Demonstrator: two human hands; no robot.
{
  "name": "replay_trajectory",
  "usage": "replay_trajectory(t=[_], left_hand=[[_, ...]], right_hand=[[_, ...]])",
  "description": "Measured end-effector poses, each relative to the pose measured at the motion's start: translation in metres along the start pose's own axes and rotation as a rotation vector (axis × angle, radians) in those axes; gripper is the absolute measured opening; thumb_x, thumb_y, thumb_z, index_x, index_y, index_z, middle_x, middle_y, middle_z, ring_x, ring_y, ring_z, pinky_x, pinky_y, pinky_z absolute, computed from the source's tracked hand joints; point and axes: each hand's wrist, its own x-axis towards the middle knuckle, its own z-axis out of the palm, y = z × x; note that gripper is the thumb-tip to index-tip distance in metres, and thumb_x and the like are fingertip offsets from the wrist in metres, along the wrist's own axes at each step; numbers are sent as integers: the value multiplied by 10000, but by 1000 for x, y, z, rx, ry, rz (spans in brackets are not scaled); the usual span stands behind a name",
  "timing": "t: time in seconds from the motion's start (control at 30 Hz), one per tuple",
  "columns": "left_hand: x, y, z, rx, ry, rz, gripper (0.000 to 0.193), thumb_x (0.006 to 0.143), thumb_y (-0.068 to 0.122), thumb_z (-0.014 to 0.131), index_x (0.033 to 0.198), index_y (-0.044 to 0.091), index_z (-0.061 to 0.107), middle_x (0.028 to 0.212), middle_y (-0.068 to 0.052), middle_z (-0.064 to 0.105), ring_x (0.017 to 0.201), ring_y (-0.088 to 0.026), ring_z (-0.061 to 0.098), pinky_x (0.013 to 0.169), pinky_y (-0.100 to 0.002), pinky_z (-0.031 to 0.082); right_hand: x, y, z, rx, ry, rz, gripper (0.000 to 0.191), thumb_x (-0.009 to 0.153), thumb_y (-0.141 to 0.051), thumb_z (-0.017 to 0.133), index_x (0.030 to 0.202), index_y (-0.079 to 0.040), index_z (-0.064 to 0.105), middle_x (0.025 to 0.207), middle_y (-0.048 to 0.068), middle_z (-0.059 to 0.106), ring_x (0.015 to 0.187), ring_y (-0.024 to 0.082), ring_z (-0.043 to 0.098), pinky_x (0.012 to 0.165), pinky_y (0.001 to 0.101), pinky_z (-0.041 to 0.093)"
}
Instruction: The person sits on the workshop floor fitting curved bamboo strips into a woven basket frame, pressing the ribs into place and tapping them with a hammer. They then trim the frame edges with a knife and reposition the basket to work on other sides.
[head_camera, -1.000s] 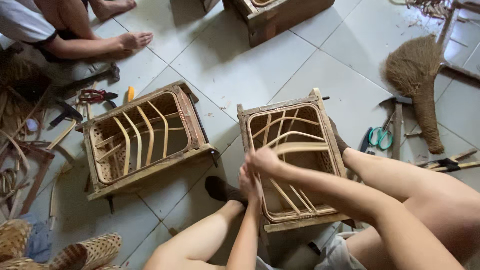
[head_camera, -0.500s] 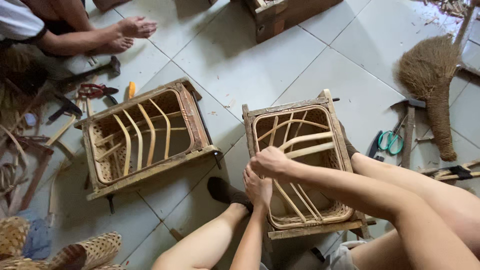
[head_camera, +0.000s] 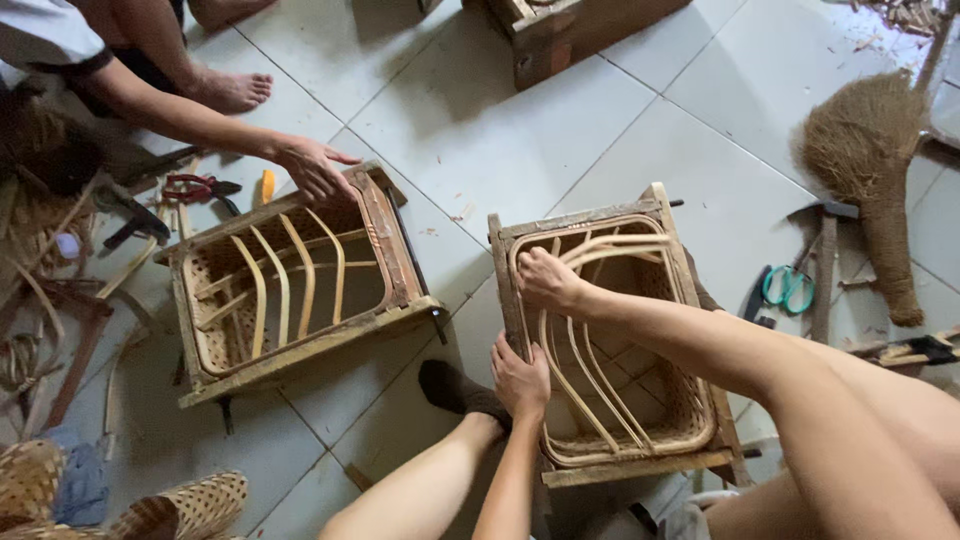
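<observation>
On the tiled floor, our left hand (head_camera: 520, 378) grips the near edge of the basket frame (head_camera: 610, 350); our right hand (head_camera: 545, 278) is closed on a cane strip (head_camera: 600, 250) inside. Another person's hand (head_camera: 315, 165) touches a second frame (head_camera: 290, 285).

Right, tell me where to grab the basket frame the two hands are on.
Take the basket frame by its flat wooden rim, from above on the near-left edge, where the left hand rests. The rim is straight and bare there. The right hand grips the thin cane ribs, which probably bend.
</observation>
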Motion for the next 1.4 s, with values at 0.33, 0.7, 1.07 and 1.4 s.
replay_trajectory(t=[0.33, 0.7, 1.07, 1.4], left_hand=[[1, 1, -1, 31, 9, 21, 604, 880, 319, 693, 1388, 68, 484, 1290, -185, 603, 1167, -408, 600, 945, -519, 498], [1, 2, 2, 4, 34, 30, 606, 872, 326, 689, 1381, 68, 484, 1298, -191, 600, 1171, -410, 595, 935, -523, 497], [1, 0, 6, 39, -22, -59, 615, 859, 348, 674, 1395, 112, 487, 1326, -139, 592, 1204, -368, 584, 926, -504, 513], [6, 2, 8, 90, -2, -39, 624, 875, 364, 665, 1406, 98, 475, 1329, -164, 586, 1225, -384, 577, 927, -531, 511]], right_hand=[[14, 29, 36, 684, 74, -13, 250, 929, -296, 590, 916, -52, 645, 711, 144, 696, 634, 301, 698, 523, 452, 582], [2, 17, -19, 629, -115, 24, 320, 962, -333, 627, 814, -59, 702, 710, 94, 673, 638, 240, 701, 550, 410, 591], [-89, 100, 82, 1573, -114, 905, 332, 1032, -233, 521, 814, -38, 679, 733, 122, 709, 632, 177, 685, 588, 362, 581], [-87, 84, 73, 1710, 80, 876, 270, 1025, -271, 568, 1125, -74, 723, 842, 70, 730, 717, 138, 635, 697, 338, 549]])
